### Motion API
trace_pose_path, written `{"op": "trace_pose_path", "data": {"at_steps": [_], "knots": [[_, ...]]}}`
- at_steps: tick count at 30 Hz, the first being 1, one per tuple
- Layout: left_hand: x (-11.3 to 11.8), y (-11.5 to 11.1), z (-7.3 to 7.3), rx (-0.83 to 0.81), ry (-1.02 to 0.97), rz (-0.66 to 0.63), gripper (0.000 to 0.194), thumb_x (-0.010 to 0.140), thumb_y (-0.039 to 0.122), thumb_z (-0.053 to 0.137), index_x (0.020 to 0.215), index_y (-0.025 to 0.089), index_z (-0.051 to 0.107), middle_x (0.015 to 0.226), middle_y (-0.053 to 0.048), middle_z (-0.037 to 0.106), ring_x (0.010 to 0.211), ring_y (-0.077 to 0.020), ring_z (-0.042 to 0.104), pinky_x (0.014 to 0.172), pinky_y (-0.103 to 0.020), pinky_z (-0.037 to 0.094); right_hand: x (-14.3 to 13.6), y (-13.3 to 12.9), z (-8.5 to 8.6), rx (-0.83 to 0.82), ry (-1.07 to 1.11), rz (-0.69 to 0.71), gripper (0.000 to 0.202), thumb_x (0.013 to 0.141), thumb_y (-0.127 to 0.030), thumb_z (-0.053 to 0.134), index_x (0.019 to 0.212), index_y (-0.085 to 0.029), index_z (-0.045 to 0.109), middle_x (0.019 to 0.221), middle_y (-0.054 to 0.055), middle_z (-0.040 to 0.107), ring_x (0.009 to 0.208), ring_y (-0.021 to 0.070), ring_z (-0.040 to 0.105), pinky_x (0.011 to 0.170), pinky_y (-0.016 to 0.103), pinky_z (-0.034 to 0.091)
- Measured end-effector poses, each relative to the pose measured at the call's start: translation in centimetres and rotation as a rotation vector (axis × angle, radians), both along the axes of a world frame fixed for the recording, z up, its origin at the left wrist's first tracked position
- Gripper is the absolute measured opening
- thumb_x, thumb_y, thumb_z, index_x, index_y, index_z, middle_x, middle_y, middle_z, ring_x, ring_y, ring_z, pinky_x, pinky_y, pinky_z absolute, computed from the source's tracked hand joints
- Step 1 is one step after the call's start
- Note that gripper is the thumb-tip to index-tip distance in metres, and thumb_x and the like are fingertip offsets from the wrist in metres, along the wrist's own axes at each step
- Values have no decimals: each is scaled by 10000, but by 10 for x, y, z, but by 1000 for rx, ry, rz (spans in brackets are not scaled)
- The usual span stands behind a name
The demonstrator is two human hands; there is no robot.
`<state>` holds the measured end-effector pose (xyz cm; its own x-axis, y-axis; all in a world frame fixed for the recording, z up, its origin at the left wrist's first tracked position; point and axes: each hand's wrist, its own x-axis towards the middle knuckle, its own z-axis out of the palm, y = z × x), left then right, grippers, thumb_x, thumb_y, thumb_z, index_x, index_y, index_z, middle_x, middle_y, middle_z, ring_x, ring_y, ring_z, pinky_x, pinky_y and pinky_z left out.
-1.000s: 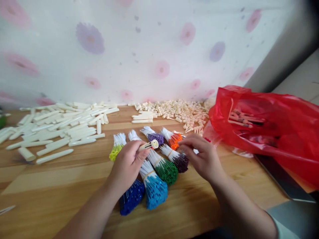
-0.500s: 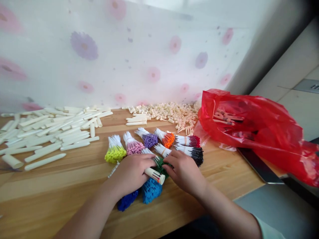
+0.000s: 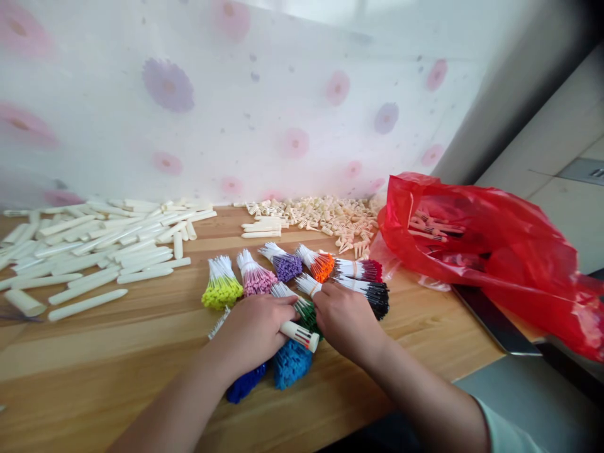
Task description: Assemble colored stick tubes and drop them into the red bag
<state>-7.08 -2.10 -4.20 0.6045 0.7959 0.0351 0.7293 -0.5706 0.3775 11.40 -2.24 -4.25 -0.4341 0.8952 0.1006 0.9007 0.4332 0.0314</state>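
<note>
My left hand (image 3: 257, 330) is closed around a white multicolour pen (image 3: 299, 335), whose end with coloured sliders points to the right and toward me. Just right of it, my right hand (image 3: 346, 321) has its fingers curled together at the bundle of green-tipped refills (image 3: 304, 311). Whatever its fingertips pinch is hidden behind the hand. Light blue (image 3: 291, 365) and dark blue refills (image 3: 246, 382) lie below the left hand. Beyond the hands are yellow (image 3: 221, 286), pink (image 3: 256, 277), purple (image 3: 285, 264), orange (image 3: 321, 264), dark red (image 3: 363, 269) and black bundles (image 3: 372, 296).
Many white pen barrels (image 3: 104, 245) are heaped on the wooden table (image 3: 141, 365) at the left. Small cream-coloured pen parts (image 3: 321, 214) lie along the back. At the right, a red plastic bag (image 3: 476, 239) with more parts rests partly over a dark flat object (image 3: 495, 324).
My right hand's fingers have closed and dipped at the green refills. The left hand still holds the pen. The whole view has shifted slightly.
</note>
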Motion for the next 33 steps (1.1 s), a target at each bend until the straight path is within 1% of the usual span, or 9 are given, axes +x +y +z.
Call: {"op": "trace_pose_path", "data": {"at_steps": [4, 9, 12, 15, 18, 21, 25, 29, 33], "knots": [[-1, -1, -2, -22, -28, 33, 314, 738, 123, 551, 943, 293, 719, 1201, -16, 661, 1043, -245, 633, 894, -379, 459, 20, -7, 10, 8, 31, -56, 125, 811, -172, 489, 741, -184, 592, 783, 43, 637, 704, 174, 588, 542, 266, 278], [-4, 0, -4, 6, -180, 103, 281, 708, 105, 563, 879, 255, 727, 1066, -32, 721, 969, -233, 656, 839, -349, 471, 59, -17, 40, -87, 191, -123, 139, 778, -133, 470, 666, -186, 532, 629, -11, 579, 569, 117, 500, 534, 238, 264], [-8, -1, 2, 56, -470, 251, 228, 719, 111, 571, 861, 221, 713, 908, -23, 737, 839, -195, 663, 748, -292, 484, 61, -17, 52, -153, 305, -2, 167, 776, -102, 456, 660, -181, 544, 632, -16, 569, 575, 102, 480, 544, 213, 290], [-10, -3, 10, -10, -655, 240, 157, 752, 154, 595, 842, 215, 709, 850, -9, 724, 788, -171, 648, 719, -260, 477, 42, -10, 55, -171, 334, 170, 171, 751, -79, 477, 636, -175, 558, 631, -16, 555, 580, 99, 460, 552, 206, 304], [-10, -4, 16, -208, -635, 158, 109, 731, 158, 628, 783, 200, 715, 742, 8, 695, 691, -150, 618, 642, -236, 459, 17, 3, 54, -179, 395, 319, 167, 723, -60, 505, 621, -172, 573, 602, -27, 534, 566, 92, 435, 542, 204, 306], [-12, -2, 16, -327, -680, 213, 71, 735, 195, 630, 695, 168, 682, 633, 18, 632, 600, -124, 560, 556, -213, 420, -2, 16, 52, -216, 595, 381, 170, 697, -30, 515, 664, -168, 610, 629, -28, 554, 579, 87, 462, 550, 194, 341], [-19, 1, 9, -369, -864, 290, 114, 766, 237, 605, 688, 165, 646, 651, 9, 608, 645, -129, 550, 606, -228, 424, -16, 30, 37, -459, 1115, 339, 81, 702, -101, 609, 755, -162, 618, 650, -29, 572, 577, 86, 507, 543, 191, 403], [-19, -1, -1, -449, -1108, 327, 140, 777, 300, 616, 724, 172, 633, 634, 13, 582, 639, -120, 519, 616, -233, 406, -23, 36, 19, -750, 1581, 372, 164, 711, -207, 698, 865, -188, 643, 696, -26, 633, 634, 97, 595, 625, 226, 486], [-9, -3, 0, -588, -1293, 337, 156, 739, 305, 659, 694, 160, 623, 582, 20, 546, 591, -101, 464, 574, -221, 369, -20, 34, 13, -635, 1598, 417, 119, 777, -190, 666, 891, -200, 700, 779, 2, 675, 728, 107, 624, 700, 239, 503]]}}
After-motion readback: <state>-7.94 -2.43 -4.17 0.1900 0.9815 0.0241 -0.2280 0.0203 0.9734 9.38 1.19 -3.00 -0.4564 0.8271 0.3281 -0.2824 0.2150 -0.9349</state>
